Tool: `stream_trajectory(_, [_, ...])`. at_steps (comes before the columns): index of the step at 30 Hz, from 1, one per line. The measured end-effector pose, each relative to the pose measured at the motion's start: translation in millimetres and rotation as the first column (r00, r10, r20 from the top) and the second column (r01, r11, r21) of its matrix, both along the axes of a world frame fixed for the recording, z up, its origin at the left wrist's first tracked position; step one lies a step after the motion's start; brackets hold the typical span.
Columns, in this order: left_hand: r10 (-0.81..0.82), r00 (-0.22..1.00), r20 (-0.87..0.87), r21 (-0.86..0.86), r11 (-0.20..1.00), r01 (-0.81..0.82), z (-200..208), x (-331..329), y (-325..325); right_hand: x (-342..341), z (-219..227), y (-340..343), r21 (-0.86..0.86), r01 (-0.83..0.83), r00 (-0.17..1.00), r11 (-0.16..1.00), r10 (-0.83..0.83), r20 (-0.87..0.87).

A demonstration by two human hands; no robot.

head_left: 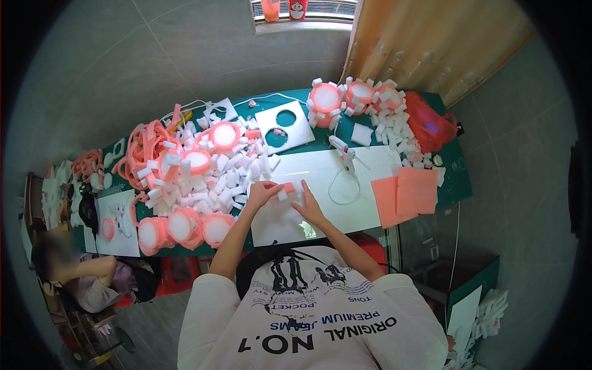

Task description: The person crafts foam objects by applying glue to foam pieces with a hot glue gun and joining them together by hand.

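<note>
With the hands at the centre of the dial, the left hand pinches a small pink-and-white foam piece over a glossy white sheet. The right hand is half open on the far side of it, thumb and forefinger apart; at this size I cannot tell whether it grips too.

The sheet lies on a dark green table. At ten o'clock is a heap of white foam bits, at eight three pink rounds, at twelve a white board with two round holes. A glue gun lies at two, with pink sheets at three.

Grey tiled walls surround the table; a tan curtain hangs toward one, beside a window at twelve. Another person sits at eight near red stools.

The white T-shirt at six bears bold black lettering, smaller blue lettering and dark figures; a red container on the sill shows a printed white figure.
</note>
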State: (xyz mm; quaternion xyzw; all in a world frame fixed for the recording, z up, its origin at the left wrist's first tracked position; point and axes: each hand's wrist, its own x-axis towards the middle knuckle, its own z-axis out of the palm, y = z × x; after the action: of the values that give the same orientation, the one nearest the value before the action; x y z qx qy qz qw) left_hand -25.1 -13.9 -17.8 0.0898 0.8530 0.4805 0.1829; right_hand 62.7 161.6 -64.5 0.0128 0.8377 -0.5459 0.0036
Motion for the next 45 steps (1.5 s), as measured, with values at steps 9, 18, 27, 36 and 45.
stream_trajectory(9, [0.087,0.995,0.05,0.058,0.994,-0.09,-5,6,-2,20,-11,13,0.587,-0.084,0.996,0.805,0.085,0.027])
stream_trajectory(18, [0.09,0.994,0.055,0.061,0.994,-0.093,-6,10,0,24,-13,18,0.701,-0.173,0.982,0.692,0.173,0.071])
stream_trajectory(27, [0.094,0.994,0.061,0.037,0.995,-0.096,-4,8,0,21,-11,22,0.713,-0.228,0.971,0.663,0.213,0.112])
stream_trajectory(36, [0.127,0.985,0.114,0.08,0.987,-0.137,-5,13,-4,18,-8,23,0.696,-0.313,0.949,0.646,0.232,0.212])
stream_trajectory(45, [0.124,0.984,0.13,0.077,0.988,-0.135,-7,15,-4,15,-5,15,0.709,-0.413,0.91,0.571,0.227,0.346])
